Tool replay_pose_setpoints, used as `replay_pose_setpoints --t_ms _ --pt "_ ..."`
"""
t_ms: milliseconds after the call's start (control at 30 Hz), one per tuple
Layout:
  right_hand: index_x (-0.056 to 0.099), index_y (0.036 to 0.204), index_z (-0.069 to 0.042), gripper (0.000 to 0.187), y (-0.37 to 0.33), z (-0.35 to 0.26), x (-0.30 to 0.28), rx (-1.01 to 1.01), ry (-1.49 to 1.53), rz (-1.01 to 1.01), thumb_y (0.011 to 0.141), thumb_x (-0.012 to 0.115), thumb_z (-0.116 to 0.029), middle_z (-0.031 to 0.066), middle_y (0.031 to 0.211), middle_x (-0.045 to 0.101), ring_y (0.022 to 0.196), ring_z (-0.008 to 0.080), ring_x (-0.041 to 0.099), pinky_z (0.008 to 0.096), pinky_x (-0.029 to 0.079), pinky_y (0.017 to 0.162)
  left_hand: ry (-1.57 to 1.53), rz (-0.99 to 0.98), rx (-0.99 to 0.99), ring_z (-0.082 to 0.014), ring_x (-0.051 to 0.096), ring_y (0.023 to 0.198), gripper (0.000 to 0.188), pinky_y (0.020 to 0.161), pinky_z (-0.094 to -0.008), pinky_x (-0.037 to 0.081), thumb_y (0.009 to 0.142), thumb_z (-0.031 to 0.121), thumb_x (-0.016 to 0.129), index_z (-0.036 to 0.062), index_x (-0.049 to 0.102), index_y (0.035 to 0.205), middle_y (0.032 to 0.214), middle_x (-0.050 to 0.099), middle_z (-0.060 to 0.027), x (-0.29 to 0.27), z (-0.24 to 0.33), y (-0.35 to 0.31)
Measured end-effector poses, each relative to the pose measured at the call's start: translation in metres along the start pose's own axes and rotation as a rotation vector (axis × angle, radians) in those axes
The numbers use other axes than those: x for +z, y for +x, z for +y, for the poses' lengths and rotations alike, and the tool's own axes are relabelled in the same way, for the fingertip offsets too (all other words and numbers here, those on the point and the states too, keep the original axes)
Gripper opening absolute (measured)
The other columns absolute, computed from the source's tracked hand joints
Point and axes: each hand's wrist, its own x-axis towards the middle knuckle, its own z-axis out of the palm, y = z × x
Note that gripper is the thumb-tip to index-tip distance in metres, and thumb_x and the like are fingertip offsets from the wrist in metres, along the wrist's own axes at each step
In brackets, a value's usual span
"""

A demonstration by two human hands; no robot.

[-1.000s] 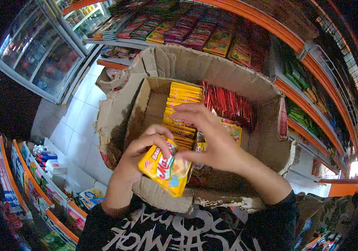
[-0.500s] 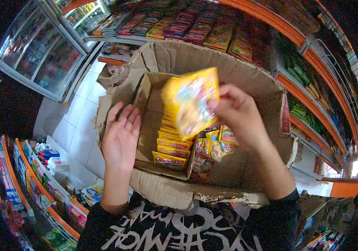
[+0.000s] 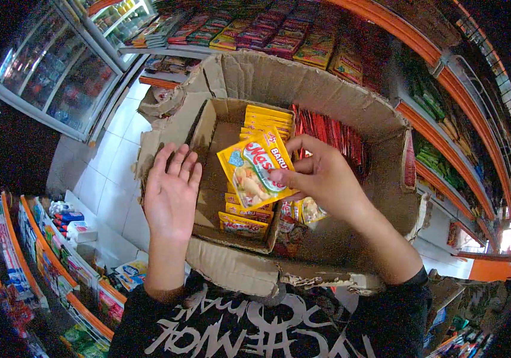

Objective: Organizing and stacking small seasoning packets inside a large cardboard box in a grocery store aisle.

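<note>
Between the thumb and fingers of my right hand [image 3: 321,176] is a yellow seasoning sachet [image 3: 255,170], tilted over the inner cardboard box. My left hand [image 3: 174,194] rests by the left wall of the box, palm up, fingers spread, holding nothing. The narrow inner box [image 3: 208,128] holds a row of upright yellow sachets [image 3: 243,224], partly covered by the held one. It sits inside a larger torn-edged carton [image 3: 291,80]. Right of it in the carton stand tightly packed red sachets [image 3: 333,137]. Small mixed packets [image 3: 309,210] lie below my right wrist, partly hidden.
Shelves with orange edges [image 3: 428,116] holding green packets stand close on the right. Stacked colourful packs [image 3: 267,36] line the shelf behind the carton. A glass-door fridge [image 3: 58,77] is at the far left, above a white tiled floor [image 3: 109,155]. Another low rack [image 3: 58,256] runs along the lower left.
My right hand has moved a little down and left, bringing the yellow sachet lower over the inner box. The red sachets have come into view. My left hand has hardly moved.
</note>
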Motion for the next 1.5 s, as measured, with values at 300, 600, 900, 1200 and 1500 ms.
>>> replay_pose_setpoints --t_ms 300,600,900,1200,1500 --pt "0.062 0.105 0.001 0.025 -0.017 -0.036 -0.035 0.118 -0.534 0.206 0.081 0.062 -0.004 0.0106 0.083 0.066 0.073 0.0129 0.064 0.0249 0.052 0.059 0.008 -0.025 -0.011 -0.0214 0.046 0.107 0.034 0.097 -0.0354 0.036 0.092 0.026 0.045 0.0049 0.045 0.118 0.116 0.048 -0.0110 0.003 0.000 0.000" --pt "0.061 0.109 -0.007 0.030 -0.014 0.018 0.020 -0.591 -0.933 -0.219 0.079 0.063 -0.009 0.0121 0.098 0.065 0.080 0.0250 0.066 0.0337 0.053 0.071 0.048 0.042 0.038 -0.0219 0.045 0.111 0.033 0.100 -0.0355 0.032 0.093 0.028 0.043 0.0049 0.047 0.115 0.117 0.048 -0.0098 0.004 -0.001 0.000" --pt "0.048 0.121 -0.015 0.040 -0.012 0.062 0.058 -0.452 -1.476 -0.523 0.082 0.048 -0.016 0.0111 0.058 0.058 0.047 0.0253 0.061 0.0421 0.049 0.039 0.819 -0.221 0.103 -0.0156 0.053 0.094 0.022 0.086 -0.0291 0.040 0.091 0.022 0.045 0.0037 0.051 0.101 0.099 0.054 -0.0053 0.023 0.003 -0.010" --pt "0.067 0.075 -0.006 0.010 0.005 0.072 0.062 -0.291 -1.446 -0.400 0.071 0.059 -0.010 0.0135 0.069 0.064 0.066 0.0265 0.066 0.0402 0.054 0.054 2.215 -1.207 -0.557 -0.0370 0.062 0.077 0.031 0.071 -0.0462 0.049 0.075 0.028 0.054 -0.0012 0.063 0.080 0.081 0.063 -0.0208 0.037 0.014 0.000" --pt "0.068 0.074 -0.007 0.010 0.001 0.078 0.066 -0.268 -1.479 -0.267 0.072 0.059 -0.010 0.0109 0.073 0.066 0.068 0.0243 0.067 0.0367 0.054 0.053 2.534 -0.860 -0.534 -0.0369 0.063 0.078 0.033 0.074 -0.0439 0.051 0.069 0.024 0.059 -0.0056 0.063 0.082 0.082 0.064 -0.0233 0.018 -0.016 0.010"
